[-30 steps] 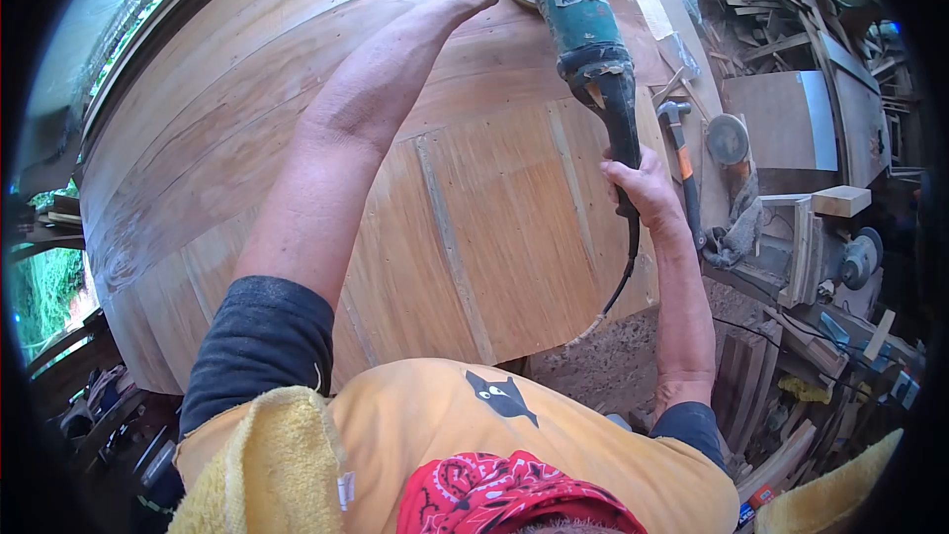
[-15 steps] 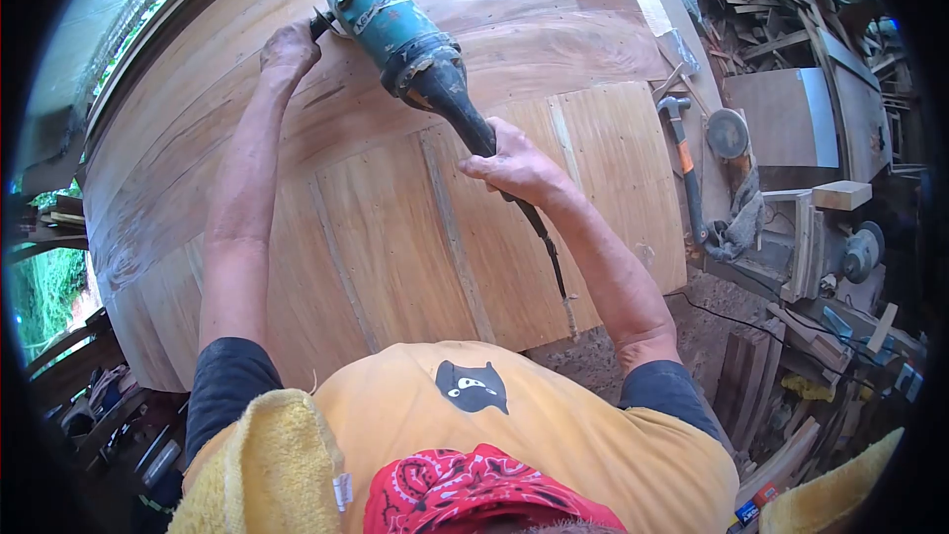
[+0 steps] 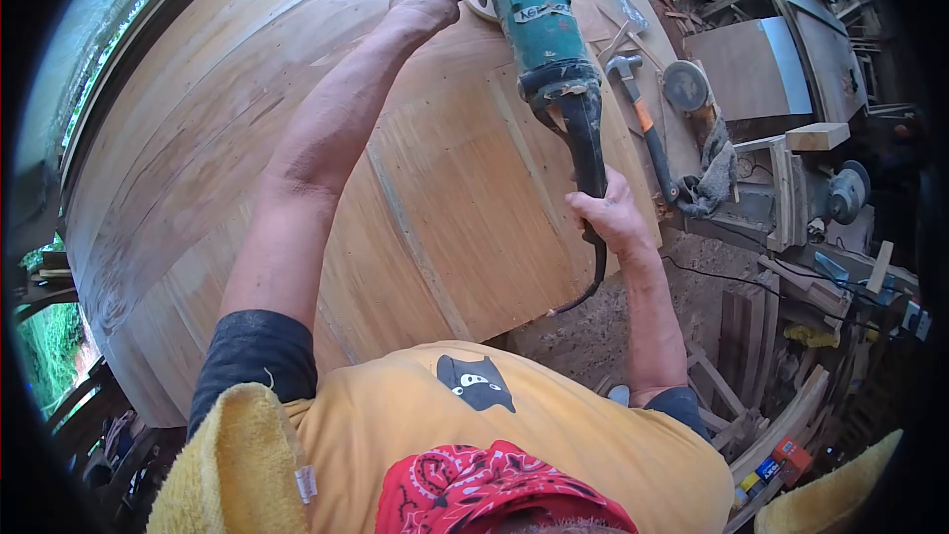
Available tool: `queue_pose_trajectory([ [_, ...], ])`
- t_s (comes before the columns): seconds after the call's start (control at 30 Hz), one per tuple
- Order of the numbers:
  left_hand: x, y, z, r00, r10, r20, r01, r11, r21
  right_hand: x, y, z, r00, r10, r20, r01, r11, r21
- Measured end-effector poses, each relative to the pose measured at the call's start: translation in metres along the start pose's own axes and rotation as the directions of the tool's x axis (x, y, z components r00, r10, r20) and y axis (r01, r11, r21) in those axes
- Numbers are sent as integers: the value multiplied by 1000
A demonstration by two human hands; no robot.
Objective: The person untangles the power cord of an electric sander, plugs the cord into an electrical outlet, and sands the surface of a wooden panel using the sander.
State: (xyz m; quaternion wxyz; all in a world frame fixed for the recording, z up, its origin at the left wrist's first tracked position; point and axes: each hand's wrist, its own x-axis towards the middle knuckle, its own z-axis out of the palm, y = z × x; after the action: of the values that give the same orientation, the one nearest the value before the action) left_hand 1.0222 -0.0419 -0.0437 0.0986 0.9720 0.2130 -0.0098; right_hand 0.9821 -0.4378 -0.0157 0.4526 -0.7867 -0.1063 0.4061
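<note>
A green angle grinder (image 3: 544,30) with a long black rear handle lies over the wooden panel surface (image 3: 445,188), its head toward the far edge. My left hand (image 3: 427,0) is wrapped round the black side handle by the grinder's head. Round the rear handle, near the cord end, my right hand (image 3: 615,210) is closed. Part of a pale disc (image 3: 482,8) shows beside the head; the rest is hidden under the tool. The cord trails from the rear handle down to the panel's near edge.
Right of the grinder lie a claw hammer (image 3: 645,124) with an orange and black handle and a round disc tool (image 3: 686,87) with grey cloth. Farther right are a second grinder (image 3: 847,192), a wood block (image 3: 817,135) and stacked scrap wood. A black cord (image 3: 732,278) crosses the right side.
Both hands have carried the grinder to the right across the panel, and it now stands more upright in view. The camera view has shifted slightly too.
</note>
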Motion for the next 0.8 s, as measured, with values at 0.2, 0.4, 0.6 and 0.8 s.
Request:
queue_pose_trajectory([
  [0.2,72,86,13,984,179,24,-179,984,-17,13,22,-66,990,-64,-126,77,992,97],
  [0.4,74,71,13,994,99,-42,-102,992,-71,38,21,-78,993,-97,-72,101,993,62],
  [0.6,44,12,-8,989,-150,14,147,981,123,67,-11,-45,996,-47,77,50,998,-39],
  [0.8,52,-7,-4,987,-155,34,150,981,119,71,-18,-39,995,-44,90,47,998,-32],
])
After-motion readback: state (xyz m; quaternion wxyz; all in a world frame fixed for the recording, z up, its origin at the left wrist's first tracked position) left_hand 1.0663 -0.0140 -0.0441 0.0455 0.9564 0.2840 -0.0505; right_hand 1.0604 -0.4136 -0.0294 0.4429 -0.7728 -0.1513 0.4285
